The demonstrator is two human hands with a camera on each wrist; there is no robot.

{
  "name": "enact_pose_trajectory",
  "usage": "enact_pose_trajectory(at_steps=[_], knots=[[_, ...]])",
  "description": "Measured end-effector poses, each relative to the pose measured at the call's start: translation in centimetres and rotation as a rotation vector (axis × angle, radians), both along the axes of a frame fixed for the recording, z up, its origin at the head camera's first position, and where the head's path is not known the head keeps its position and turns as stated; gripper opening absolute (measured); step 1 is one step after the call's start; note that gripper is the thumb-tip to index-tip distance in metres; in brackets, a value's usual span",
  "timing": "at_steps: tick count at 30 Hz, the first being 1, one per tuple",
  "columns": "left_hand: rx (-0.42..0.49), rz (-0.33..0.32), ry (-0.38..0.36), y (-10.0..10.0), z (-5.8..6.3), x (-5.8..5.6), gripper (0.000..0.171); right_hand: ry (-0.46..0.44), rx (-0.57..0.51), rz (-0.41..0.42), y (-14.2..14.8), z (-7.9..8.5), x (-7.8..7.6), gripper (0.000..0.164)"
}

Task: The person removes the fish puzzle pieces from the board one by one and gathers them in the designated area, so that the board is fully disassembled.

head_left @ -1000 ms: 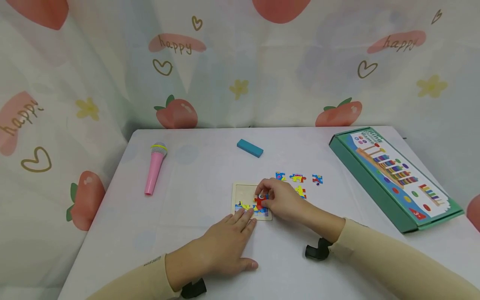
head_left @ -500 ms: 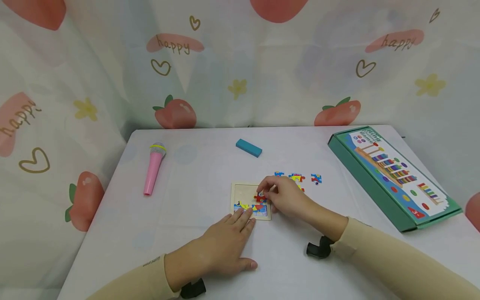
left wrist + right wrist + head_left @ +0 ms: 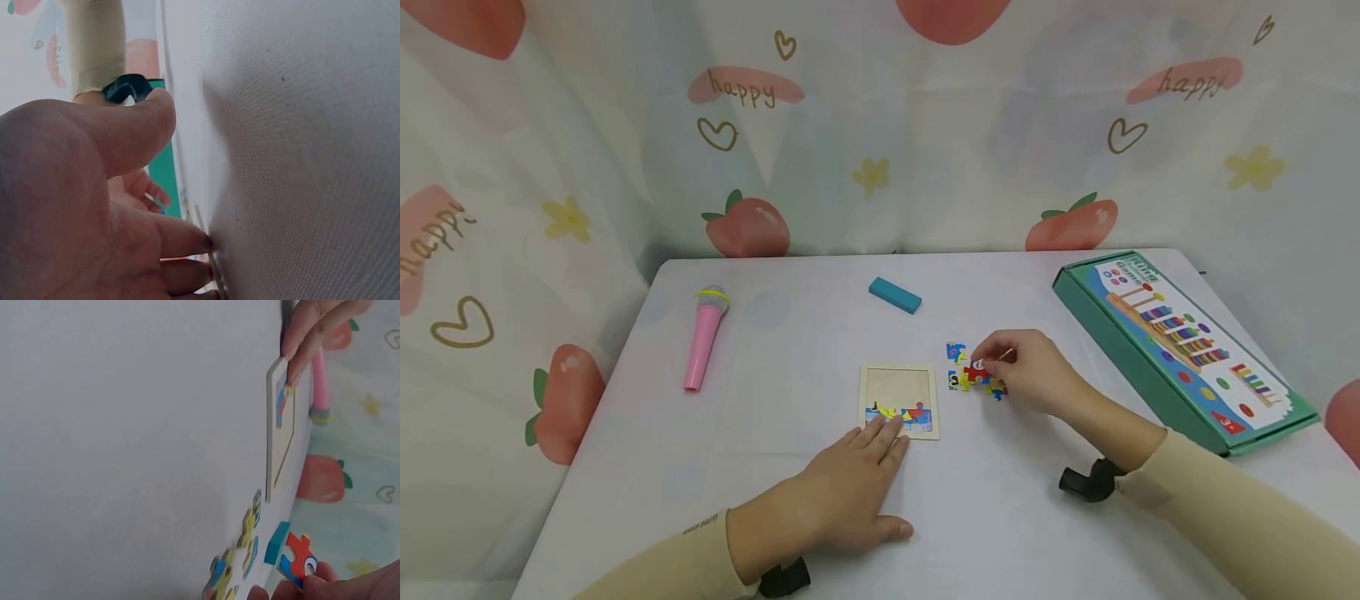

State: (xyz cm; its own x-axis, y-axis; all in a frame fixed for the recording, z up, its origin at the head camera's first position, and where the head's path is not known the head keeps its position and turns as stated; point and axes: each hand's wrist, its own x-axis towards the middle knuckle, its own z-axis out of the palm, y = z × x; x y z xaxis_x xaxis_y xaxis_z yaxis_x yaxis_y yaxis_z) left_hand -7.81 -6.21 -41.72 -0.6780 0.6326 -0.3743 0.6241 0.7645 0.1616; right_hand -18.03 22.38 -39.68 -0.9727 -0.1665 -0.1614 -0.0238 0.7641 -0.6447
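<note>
In the head view, my left hand (image 3: 850, 492) lies with fingers straight on the near edge of a small wooden puzzle tray (image 3: 898, 385). Fitted pieces (image 3: 917, 417) with blue, yellow and red print line the tray's near side; my fingertips hide part of them. To the right of the tray, my right hand (image 3: 1033, 371) pinches a red and blue puzzle piece (image 3: 976, 372) between thumb and fingers. The right wrist view shows a printed eye on that piece (image 3: 301, 557), held off the table. Several loose pieces (image 3: 955, 352) lie beneath and beside it, some covered by the hand.
A pink toy microphone (image 3: 703, 342) lies at the left of the white table. Toward the back is a teal block (image 3: 895, 295). A green game box (image 3: 1187, 350) lies at the right, beyond my right forearm. A printed curtain hangs behind the table.
My right hand has lifted the red piece out of the tray and carried it right, over the loose pieces. The left hand stays in place on the tray.
</note>
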Motion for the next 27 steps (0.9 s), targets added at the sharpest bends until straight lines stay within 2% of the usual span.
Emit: enact_pose_trajectory(at_steps=[12,27], knots=[[0.013,-0.003,0.010,-0.2,0.0,0.1,0.102,-0.032,0.087,0.001,6.0,-0.3,-0.3,0.016],[0.006,0.001,0.006,-0.2,0.1,0.0,0.101,-0.076,0.151,0.015,7.5,-1.6,-0.6,0.015]])
